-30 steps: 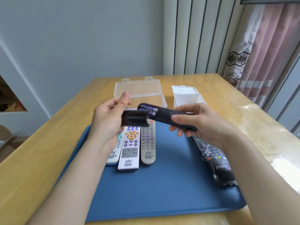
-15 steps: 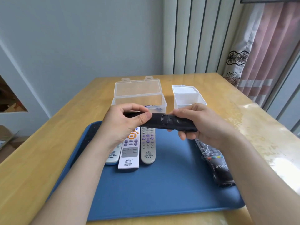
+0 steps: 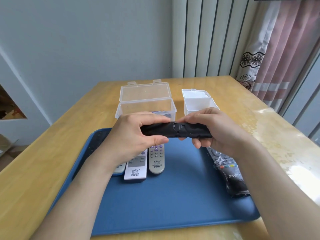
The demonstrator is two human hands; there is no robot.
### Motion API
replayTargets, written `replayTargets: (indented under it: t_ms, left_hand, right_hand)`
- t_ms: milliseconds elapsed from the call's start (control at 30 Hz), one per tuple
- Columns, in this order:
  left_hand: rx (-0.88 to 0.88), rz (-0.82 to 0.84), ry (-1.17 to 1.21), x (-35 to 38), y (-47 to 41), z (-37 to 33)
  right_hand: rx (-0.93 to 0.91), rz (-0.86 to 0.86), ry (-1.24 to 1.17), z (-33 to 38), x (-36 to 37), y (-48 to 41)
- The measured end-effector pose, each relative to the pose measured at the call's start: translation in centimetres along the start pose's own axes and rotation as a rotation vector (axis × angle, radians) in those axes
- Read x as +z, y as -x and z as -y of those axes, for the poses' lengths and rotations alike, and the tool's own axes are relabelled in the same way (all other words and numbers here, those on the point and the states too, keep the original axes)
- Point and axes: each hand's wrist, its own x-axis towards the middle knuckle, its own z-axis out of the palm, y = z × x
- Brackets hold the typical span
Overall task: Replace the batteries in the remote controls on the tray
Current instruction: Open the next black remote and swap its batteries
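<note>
5 remotes (image 3: 176,130), 2 plastic boxes (image 3: 147,104), 1 tray (image 3: 173,205), 1 table (image 3: 52,153), 2 hands (image 3: 131,135).

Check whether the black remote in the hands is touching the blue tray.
Apart. The head view shows the black remote held up by both hands, left hand and right hand, with bare blue tray visible below it.

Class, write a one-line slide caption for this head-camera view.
Both hands, left and right, hold a black remote back-up over a blue tray of remotes.

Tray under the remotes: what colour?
Plain blue tray, clearest in the head view.
</note>
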Motion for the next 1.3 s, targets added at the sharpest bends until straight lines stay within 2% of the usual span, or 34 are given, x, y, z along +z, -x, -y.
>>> replayTargets:
  t_ms: [233,333,400,467,533,633,767,967,1200,1300]
  left_hand:
    - [0.019,0.03,0.045,-0.3,0.1,0.0]
    - [0.012,0.024,0.041,-0.2,0.1,-0.1]
    - [-0.007,-0.024,0.054,0.1,0.0,-0.1]
    - [-0.038,-0.1,0.112,0.7,0.0,-0.2]
    - [-0.064,-0.113,0.192,1.6,0.0,-0.6]
    - [-0.051,-0.017,0.209,2.9,0.1,-1.0]
    - [-0.048,0.216,0.253,2.8,0.3,-1.2]
    - [-0.03,0.212,0.337,2.4,0.6,-1.8]
    - [-0.049,0.518,0.273,1.6,1.1,-1.5]
    - [-0.007,0.514,0.249,1.2,1.2,-1.8]
  right_hand:
    - [-0.022,0.018,0.052,0.2,0.1,0.1]
    - [-0.026,-0.024,0.012,0.3,0.2,0.1]
    - [-0.036,-0.062,-0.149,0.5,0.3,0.0]
    - [-0.064,-0.074,-0.428,0.5,0.6,-0.1]
    - [-0.118,-0.062,-0.523,0.1,1.0,-0.3]
    - [-0.168,-0.136,-0.42,-0.2,1.9,-0.7]
    - [-0.168,-0.273,-0.399,-0.3,1.9,-0.8]
    - [-0.192,-0.223,-0.457,-0.1,2.0,-0.5]
    - [-0.142,-0.341,-0.458,-0.1,2.0,-0.5]
    - [-0.118,-0.364,-0.472,-0.1,2.3,-0.5]
